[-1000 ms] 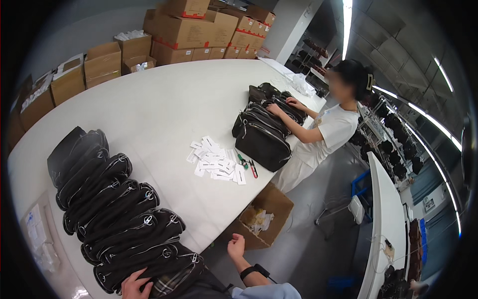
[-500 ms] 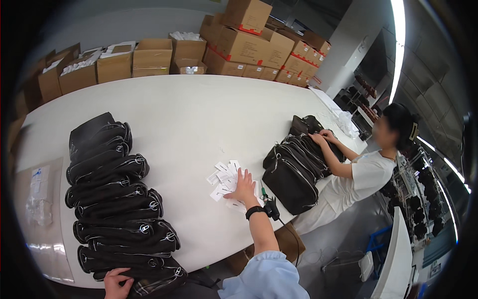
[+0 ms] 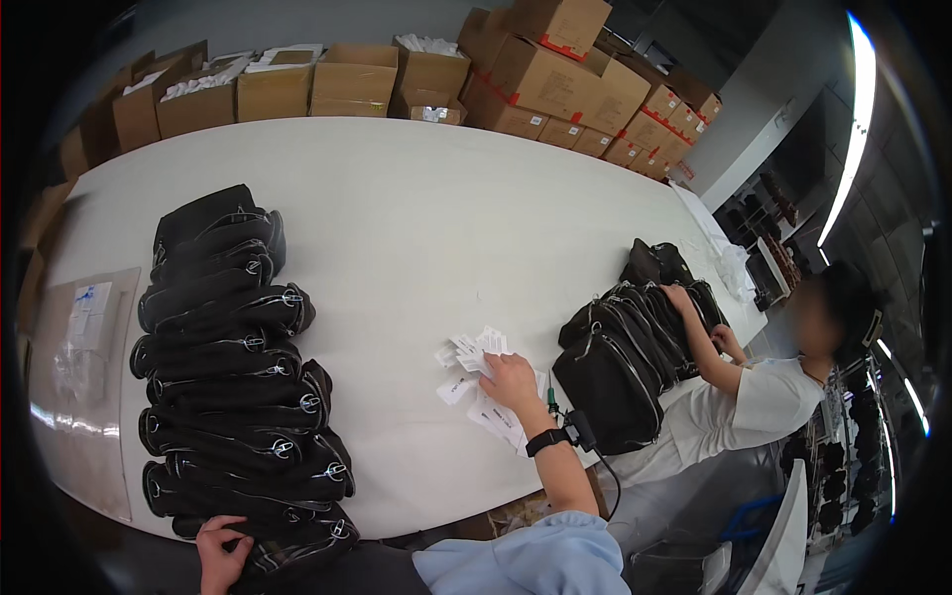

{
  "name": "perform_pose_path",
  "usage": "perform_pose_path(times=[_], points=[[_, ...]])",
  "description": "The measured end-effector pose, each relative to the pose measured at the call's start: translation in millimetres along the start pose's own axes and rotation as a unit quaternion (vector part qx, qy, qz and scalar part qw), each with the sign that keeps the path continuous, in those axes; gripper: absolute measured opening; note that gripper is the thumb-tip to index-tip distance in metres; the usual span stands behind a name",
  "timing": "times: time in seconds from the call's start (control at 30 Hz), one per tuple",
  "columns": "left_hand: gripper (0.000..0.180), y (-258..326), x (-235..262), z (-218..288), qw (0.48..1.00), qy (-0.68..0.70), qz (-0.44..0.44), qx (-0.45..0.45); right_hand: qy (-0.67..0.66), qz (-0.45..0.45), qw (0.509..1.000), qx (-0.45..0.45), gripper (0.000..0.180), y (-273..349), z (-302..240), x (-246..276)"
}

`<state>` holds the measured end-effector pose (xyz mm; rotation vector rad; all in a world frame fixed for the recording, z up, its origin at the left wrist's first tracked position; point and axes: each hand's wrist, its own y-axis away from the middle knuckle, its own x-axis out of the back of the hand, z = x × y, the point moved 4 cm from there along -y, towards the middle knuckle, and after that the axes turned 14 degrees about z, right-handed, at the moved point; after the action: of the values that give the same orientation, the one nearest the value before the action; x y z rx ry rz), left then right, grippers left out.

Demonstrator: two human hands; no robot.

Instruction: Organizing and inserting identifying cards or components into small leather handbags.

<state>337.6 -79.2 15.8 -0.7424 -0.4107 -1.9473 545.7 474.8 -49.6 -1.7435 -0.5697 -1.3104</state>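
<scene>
"What's on that broad white bench (image 3: 397, 228)?"

"Soft black silver-zipped bags (image 3: 213, 365), in a long row on the left; more black bags (image 3: 607, 389) beside a co-worker (image 3: 766, 405)."

"The hands?"

"Left hand (image 3: 223, 557) at the row's near end, thumb parted from fingers; can't tell if it pinches cloth. Right hand (image 3: 514, 381) on small white rectangular paper tags (image 3: 498, 421) between both bag groups, fingers bunched; can't tell if they pinch any."

Labels (image 3: 496, 420) on table (image 3: 397, 248), between bags (image 3: 233, 382)

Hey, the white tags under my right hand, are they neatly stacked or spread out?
Spread out: the white tags lie loose on the table at differing angles, sticking out around your right hand.
</scene>
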Motion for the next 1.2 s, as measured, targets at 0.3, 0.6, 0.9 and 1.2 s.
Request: perform_pose_path(times=[0.3, 0.6, 0.9, 1.2], points=[[0.009, 4, -2, -14, 1.0, 0.012, 0.017, -0.01, -0.152, -0.01, 0.956, -0.249, 0.033, 3, -12, 44], [0.008, 3, -2, -11, 0.999, 0.017, 0.018, -0.032, -0.151, -0.106, 0.979, -0.09, 0.031, 74, -121, 21], [0.007, 0, 5, 4, 0.998, 0.019, 0.006, -0.053, -0.2, -0.028, 0.966, -0.16, 0.026, 45, -132, -12], [0.095, -8, 27, 138, 0.942, 0.049, 0.01, -0.333, -0.812, -0.197, 0.406, -0.37, 0.022, 4, -357, 93]])
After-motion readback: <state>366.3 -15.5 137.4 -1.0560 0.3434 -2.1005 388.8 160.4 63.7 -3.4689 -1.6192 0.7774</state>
